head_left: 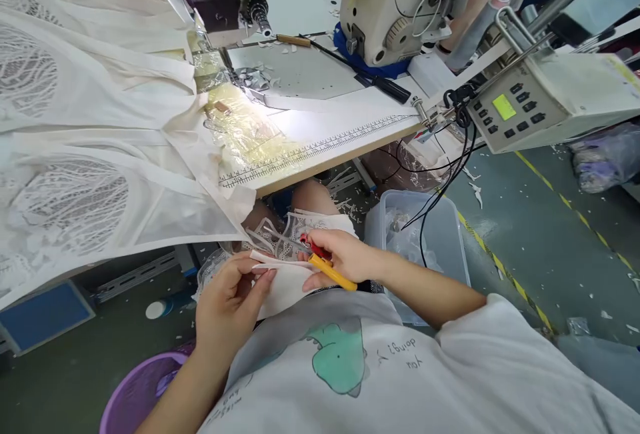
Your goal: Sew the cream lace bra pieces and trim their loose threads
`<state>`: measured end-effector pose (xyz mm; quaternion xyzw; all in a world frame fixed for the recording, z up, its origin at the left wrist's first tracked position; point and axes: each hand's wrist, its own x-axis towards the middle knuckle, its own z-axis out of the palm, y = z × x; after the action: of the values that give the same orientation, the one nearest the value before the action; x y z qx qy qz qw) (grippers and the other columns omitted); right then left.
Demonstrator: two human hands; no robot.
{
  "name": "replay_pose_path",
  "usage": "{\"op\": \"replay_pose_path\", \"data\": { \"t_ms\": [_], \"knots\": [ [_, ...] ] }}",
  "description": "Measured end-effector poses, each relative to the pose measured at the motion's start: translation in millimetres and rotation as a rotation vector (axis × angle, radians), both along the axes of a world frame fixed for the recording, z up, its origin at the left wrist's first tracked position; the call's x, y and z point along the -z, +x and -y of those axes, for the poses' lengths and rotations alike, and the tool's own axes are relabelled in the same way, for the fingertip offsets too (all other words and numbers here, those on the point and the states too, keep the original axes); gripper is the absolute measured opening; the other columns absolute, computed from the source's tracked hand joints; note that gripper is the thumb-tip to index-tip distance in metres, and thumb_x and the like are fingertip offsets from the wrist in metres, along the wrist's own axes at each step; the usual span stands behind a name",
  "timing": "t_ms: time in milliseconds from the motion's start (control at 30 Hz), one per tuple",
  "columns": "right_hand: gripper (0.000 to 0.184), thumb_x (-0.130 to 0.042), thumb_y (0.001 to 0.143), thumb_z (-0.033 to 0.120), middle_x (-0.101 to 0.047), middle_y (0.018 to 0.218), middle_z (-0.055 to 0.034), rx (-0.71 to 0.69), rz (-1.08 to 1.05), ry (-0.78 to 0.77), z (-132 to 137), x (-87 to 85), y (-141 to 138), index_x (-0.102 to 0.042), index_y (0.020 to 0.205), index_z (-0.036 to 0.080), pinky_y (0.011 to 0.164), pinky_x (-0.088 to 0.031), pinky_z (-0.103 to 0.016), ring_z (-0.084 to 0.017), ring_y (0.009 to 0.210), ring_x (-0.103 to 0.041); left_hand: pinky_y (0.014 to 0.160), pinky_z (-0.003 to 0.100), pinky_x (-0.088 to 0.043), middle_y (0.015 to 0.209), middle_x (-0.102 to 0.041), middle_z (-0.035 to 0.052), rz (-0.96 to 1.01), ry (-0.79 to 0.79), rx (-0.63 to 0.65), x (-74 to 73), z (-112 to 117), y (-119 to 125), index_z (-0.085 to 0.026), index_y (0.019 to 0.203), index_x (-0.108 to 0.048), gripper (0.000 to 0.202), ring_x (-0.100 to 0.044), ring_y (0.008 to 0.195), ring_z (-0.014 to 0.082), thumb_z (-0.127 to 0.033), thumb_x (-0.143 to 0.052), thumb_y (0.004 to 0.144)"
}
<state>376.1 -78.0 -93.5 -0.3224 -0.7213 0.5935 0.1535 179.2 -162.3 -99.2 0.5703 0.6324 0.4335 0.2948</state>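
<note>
Pinching white fabric [286,293], left hand [227,301] covers part; right hand [347,255] partly hides gripped scissors [317,249].

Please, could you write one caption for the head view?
Left fingers pinch white fabric, right fingers grip a yellow handle near a sewing machine.

Beyond the left hand's fingers [257,292] we list one white sewing table [340,113], wooden-edged, with a black-marked ruler strip [320,152]. On it we count a cream metal sewing machine [373,14], yellowish clear plastic film [245,129], a black-handled, dark-shafted tool [393,89] and small pale scraps [257,79].

Right of the fingers, we enter a grey-green floor [545,221]: yellow-and-black striped tape [493,258], white scraps [477,194], a clear plastic bin [456,241]. Left and nearer us: a round purple plastic basket [127,391].
</note>
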Motion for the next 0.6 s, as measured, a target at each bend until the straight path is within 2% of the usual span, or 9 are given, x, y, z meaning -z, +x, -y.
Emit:
{"op": "replay_pose_path", "data": {
  "t_ms": [67, 167, 267, 400, 600],
  "knots": [
    [0.052, -0.072, 0.063, 0.058, -0.047, 0.07, 0.0029, 0.039, 0.013, 0.075, 2, 0.3, 3, -0.033, 0.067, 0.023, 0.053, -0.034, -0.022, -0.011, 0.062, -0.038, 0.058, 0.027, -0.053, 0.082, -0.066, -0.0007, 0.04, -0.064, -0.081, -1.8, -1, 2, -0.024, 0.078, -0.053, 0.013, -0.064, 0.071, 0.0149, -0.034, -0.063, 0.077],
    [0.036, -0.063, 0.074, 0.046, -0.047, 0.069, 0.0024, 0.116, 0.008, 0.11, 7, 2.8, 8, -0.037, 0.069, 0.022, 0.053, -0.035, -0.022, -0.011, 0.06, -0.039, 0.045, 0.023, -0.048, 0.069, -0.061, -0.0034, 0.106, -0.117, -0.15, -3.9, -2, 6, -0.024, 0.088, -0.05, 0.024, -0.06, 0.056, 0.0122, -0.033, -0.066, 0.072],
    [0.028, -0.06, 0.077, 0.043, -0.049, 0.068, 0.0023, 0.2, 0.019, 0.111, 12, 6.2, 12, -0.043, 0.073, 0.021, 0.054, -0.037, -0.023, -0.011, 0.06, -0.041, 0.048, 0.022, -0.05, 0.073, -0.061, -0.0025, 0.146, -0.066, -0.178, -3.7, -3, 9, -0.023, 0.101, -0.049, 0.036, -0.062, 0.06, 0.0121, -0.029, -0.067, 0.07],
    [0.035, -0.064, 0.075, 0.051, -0.049, 0.068, 0.002, 0.32, 0.016, 0.076, 19, 11.4, 12, -0.047, 0.076, 0.02, 0.055, -0.037, -0.024, -0.012, 0.06, -0.042, 0.053, 0.023, -0.052, 0.082, -0.065, 0.0, 0.154, -0.067, -0.186, -2.1, -1, 12, -0.022, 0.119, -0.044, 0.051, -0.064, 0.065, 0.0126, -0.028, -0.065, 0.073],
    [0.041, -0.068, 0.071, 0.054, -0.048, 0.068, 0.0023, 0.365, -0.021, 0.051, 23, 12.0, 8, -0.046, 0.072, 0.02, 0.054, -0.036, -0.024, -0.012, 0.06, -0.041, 0.057, 0.023, -0.053, 0.084, -0.067, 0.001, 0.184, -0.065, -0.193, -4.0, 2, 12, -0.021, 0.126, -0.043, 0.056, -0.064, 0.069, 0.0128, -0.031, -0.064, 0.075]
  ]
}}
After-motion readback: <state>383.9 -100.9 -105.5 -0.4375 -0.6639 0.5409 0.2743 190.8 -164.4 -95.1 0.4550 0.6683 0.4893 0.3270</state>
